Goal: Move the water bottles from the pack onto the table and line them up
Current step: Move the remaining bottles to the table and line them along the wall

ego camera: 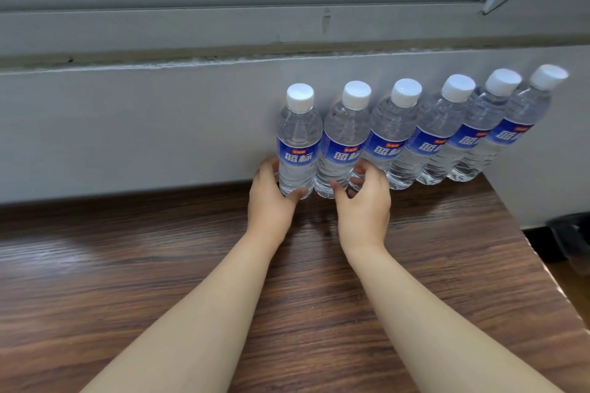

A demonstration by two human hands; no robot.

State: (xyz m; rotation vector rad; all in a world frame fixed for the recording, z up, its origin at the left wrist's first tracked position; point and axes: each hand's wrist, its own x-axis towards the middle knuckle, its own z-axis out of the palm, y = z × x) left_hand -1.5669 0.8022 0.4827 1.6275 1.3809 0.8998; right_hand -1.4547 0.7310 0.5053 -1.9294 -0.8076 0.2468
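Six water bottles (412,134) stand in a row on the table (127,281) against the wall (127,124) — left hand (271,198) grips the leftmost bottle (298,140), right hand (364,201) curls loosely round the second bottle (343,140).

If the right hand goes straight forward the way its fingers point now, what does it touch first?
Most likely the third bottle from the left: the right hand has its curled fingers at that bottle's base, thumb toward the second bottle. Contact is unclear; the wall lies behind.
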